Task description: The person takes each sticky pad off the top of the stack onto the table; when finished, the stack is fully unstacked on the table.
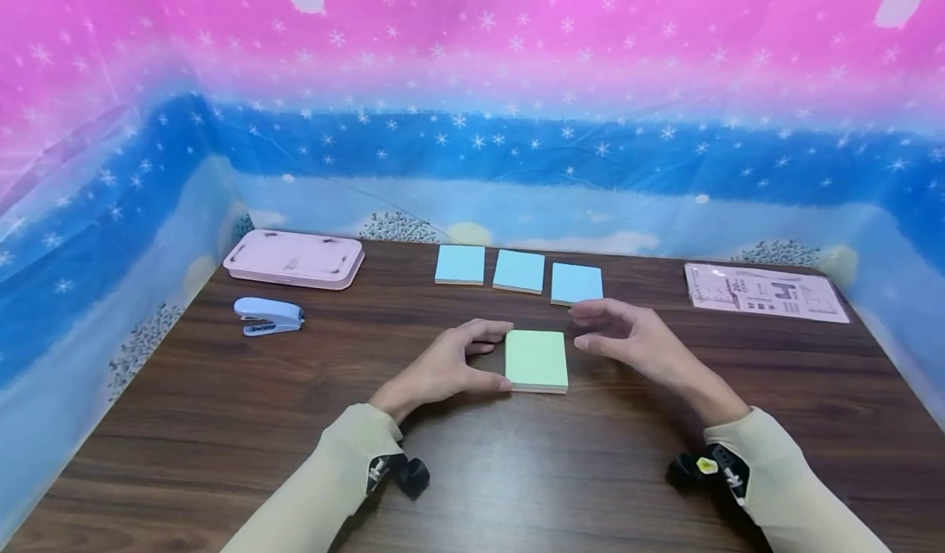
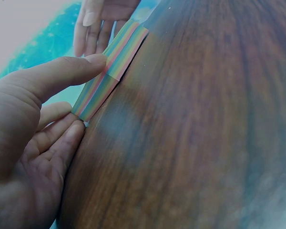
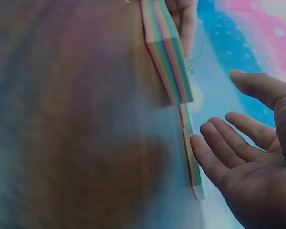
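A square stack of sticky notes (image 1: 536,359) with a pale green top lies mid-table. Its sides (image 3: 166,62) show repeating coloured stripes. My left hand (image 1: 452,363) holds it at the left, the thumb by the near corner and the fingers by the far one. In the left wrist view the thumb (image 2: 71,71) touches the striped side. To the right of the stack, my right hand (image 1: 638,340) hovers apart from it, fingers spread and holding nothing. Just beyond that hand is a blue sticky note pad (image 1: 577,282), the rightmost of three in a row.
Two more blue pads, a middle one (image 1: 519,271) and a left one (image 1: 460,264), lie toward the back. A pink case (image 1: 295,258) and a light blue stapler (image 1: 269,315) are at the left. A flat printed packet (image 1: 768,292) lies back right. Patterned cloth (image 1: 517,151) encloses the table.
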The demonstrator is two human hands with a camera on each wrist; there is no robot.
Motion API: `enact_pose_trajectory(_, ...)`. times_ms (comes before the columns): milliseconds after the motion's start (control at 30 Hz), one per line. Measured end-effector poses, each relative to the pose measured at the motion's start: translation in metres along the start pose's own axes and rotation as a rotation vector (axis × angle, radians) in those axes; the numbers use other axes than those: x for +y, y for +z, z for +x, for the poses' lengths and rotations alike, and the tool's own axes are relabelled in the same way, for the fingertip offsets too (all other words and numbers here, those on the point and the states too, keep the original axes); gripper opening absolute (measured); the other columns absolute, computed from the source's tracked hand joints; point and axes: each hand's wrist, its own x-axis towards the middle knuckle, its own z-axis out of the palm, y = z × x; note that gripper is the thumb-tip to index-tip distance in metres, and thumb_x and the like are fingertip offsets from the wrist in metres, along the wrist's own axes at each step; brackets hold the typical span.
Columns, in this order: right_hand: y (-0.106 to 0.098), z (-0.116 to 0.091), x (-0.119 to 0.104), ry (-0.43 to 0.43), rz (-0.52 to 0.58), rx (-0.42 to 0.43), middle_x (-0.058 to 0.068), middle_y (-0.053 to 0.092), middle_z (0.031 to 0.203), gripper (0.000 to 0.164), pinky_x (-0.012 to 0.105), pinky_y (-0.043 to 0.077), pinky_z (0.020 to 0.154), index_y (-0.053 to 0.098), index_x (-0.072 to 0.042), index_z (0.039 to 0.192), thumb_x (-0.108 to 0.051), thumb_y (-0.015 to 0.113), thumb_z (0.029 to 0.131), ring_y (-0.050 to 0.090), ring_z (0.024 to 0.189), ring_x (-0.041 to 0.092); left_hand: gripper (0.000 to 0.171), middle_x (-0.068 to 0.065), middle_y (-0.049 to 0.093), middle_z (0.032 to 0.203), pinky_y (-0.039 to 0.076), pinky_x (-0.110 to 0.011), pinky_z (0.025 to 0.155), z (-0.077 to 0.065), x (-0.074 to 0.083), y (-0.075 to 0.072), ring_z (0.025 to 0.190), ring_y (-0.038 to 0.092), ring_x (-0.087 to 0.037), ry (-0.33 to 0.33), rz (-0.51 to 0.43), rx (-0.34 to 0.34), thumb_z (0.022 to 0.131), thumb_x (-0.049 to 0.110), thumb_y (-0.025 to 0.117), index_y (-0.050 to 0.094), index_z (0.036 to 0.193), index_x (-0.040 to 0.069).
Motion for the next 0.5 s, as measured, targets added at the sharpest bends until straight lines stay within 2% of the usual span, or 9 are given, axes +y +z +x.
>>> enact_pose_trajectory(133,0.009,0.002,0.002,-0.011,0.034,-0.035,0.011,0.066,0.142,0.055,0.032,0.055,0.101,0.063,-0.01,0.146,-0.027,0.081,0.097,0.062,0.131,0.028,0.078,-0.003,0.055,0.153,0.046,-0.038,0.115,0.0,0.0,-0.002,0.136,0.057,-0.025,-0.005,0.006,0.012,0.086,0.019,0.091,0.055,0.155,0.011)
enact_pose_trajectory(200,0.012,0.002,0.004,-0.019,0.051,-0.043,0.012,0.064,0.144,0.055,0.031,0.055,0.102,0.063,-0.009,0.146,-0.025,0.082,0.096,0.062,0.131,0.029,0.078,-0.003,0.056,0.153,0.046,-0.038,0.115,0.0,0.0,-0.002,0.136,0.057,-0.025,-0.007,0.006,0.016,0.086,0.02,0.092,0.055,0.155,0.011)
enact_pose_trajectory(500,0.02,-0.002,0.009,-0.034,0.032,-0.097,0.007,0.06,0.149,0.062,0.056,0.049,0.111,0.059,-0.011,0.151,-0.028,0.083,0.096,0.059,0.133,0.03,0.078,-0.004,0.056,0.152,0.046,-0.038,0.115,0.001,-0.002,0.001,0.136,0.057,-0.025,0.0,0.01,0.009,0.086,0.017,0.091,0.055,0.154,0.01)
